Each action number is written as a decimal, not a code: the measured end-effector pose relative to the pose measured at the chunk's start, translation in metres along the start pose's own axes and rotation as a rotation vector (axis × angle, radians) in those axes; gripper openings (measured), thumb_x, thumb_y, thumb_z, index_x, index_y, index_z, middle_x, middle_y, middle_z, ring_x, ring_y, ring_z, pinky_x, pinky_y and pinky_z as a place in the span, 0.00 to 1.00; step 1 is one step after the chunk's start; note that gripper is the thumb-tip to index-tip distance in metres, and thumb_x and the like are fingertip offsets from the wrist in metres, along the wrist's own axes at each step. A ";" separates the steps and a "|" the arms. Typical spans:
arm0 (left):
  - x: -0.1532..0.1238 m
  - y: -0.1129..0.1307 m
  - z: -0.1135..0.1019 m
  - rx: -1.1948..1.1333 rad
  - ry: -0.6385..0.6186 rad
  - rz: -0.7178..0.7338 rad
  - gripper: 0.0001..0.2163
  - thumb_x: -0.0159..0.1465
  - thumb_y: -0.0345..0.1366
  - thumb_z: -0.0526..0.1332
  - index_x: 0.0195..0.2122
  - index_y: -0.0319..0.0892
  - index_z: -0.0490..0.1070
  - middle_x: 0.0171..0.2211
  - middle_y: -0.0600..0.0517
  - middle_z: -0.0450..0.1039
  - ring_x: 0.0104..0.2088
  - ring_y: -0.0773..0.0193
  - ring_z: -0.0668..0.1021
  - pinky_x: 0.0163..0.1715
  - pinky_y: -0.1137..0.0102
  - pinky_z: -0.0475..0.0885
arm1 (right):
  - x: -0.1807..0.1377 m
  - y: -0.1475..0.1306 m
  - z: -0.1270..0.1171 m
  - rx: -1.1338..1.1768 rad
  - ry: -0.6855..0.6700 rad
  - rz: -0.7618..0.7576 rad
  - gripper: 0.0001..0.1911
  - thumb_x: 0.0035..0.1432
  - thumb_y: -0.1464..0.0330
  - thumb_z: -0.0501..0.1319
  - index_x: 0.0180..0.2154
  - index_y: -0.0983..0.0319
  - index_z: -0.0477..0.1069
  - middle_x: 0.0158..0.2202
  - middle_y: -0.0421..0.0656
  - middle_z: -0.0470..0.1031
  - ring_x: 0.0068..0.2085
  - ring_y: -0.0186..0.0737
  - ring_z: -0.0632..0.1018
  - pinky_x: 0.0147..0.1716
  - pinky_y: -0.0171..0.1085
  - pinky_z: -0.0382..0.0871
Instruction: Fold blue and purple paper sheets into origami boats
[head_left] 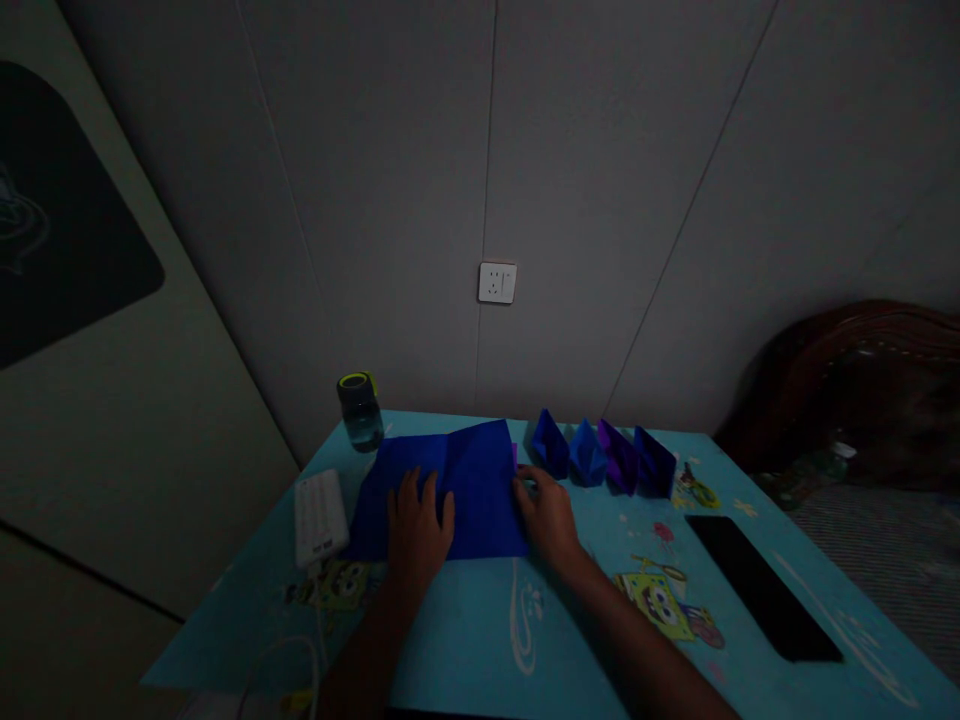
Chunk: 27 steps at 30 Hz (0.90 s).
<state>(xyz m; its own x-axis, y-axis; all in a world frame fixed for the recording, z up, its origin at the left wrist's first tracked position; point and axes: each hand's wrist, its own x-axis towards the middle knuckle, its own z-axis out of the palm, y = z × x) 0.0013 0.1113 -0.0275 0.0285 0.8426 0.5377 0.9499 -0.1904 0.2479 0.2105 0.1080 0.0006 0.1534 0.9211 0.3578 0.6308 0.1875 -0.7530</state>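
Observation:
A large dark blue sheet of paper lies on the table, with a crease down from its far edge and its far right corner slightly raised. My left hand rests flat on the sheet, fingers spread. At the sheet's right edge, my right hand has its thumb and forefinger closed on the paper. A sliver of purple paper shows behind that edge. Beyond my right hand stand several folded paper pieces in a row, among them a blue one and a purple one.
To the left are a white power bank with a cable and a dark water bottle. A black flat slab lies on the right of the cartoon-print tablecloth. Behind the table, a wall holds a socket.

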 end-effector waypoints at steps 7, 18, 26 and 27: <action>0.009 -0.001 -0.016 -0.083 0.169 -0.074 0.25 0.68 0.40 0.52 0.63 0.33 0.59 0.64 0.31 0.57 0.65 0.42 0.61 0.62 0.47 0.56 | 0.004 -0.006 -0.041 0.333 0.082 0.079 0.20 0.59 0.52 0.59 0.40 0.63 0.72 0.32 0.45 0.79 0.32 0.43 0.79 0.32 0.37 0.71; 0.045 0.007 -0.037 -1.125 -0.175 -0.418 0.20 0.58 0.48 0.64 0.45 0.38 0.76 0.38 0.45 0.81 0.41 0.51 0.81 0.43 0.61 0.76 | 0.006 0.033 -0.093 0.645 0.322 0.310 0.26 0.47 0.50 0.69 0.40 0.60 0.71 0.26 0.38 0.76 0.27 0.38 0.75 0.27 0.34 0.69; 0.015 0.047 -0.037 -1.496 -0.245 -0.407 0.20 0.59 0.47 0.66 0.48 0.39 0.75 0.42 0.45 0.80 0.42 0.55 0.81 0.45 0.63 0.75 | -0.028 0.010 -0.067 0.272 0.194 -0.249 0.13 0.61 0.60 0.60 0.44 0.58 0.76 0.43 0.48 0.80 0.45 0.48 0.79 0.46 0.45 0.74; 0.008 0.051 -0.036 -1.510 -0.263 -0.403 0.21 0.59 0.47 0.65 0.48 0.39 0.75 0.43 0.45 0.80 0.44 0.55 0.80 0.46 0.63 0.74 | -0.032 0.004 -0.063 0.204 0.088 -0.378 0.14 0.62 0.63 0.59 0.48 0.57 0.75 0.47 0.49 0.79 0.50 0.49 0.78 0.51 0.48 0.71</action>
<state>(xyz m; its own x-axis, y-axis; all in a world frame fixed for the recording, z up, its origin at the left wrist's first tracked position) 0.0389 0.0908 0.0184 0.0647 0.9890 0.1329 -0.2586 -0.1121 0.9595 0.2557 0.0577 0.0211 0.0101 0.7438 0.6683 0.4927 0.5779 -0.6506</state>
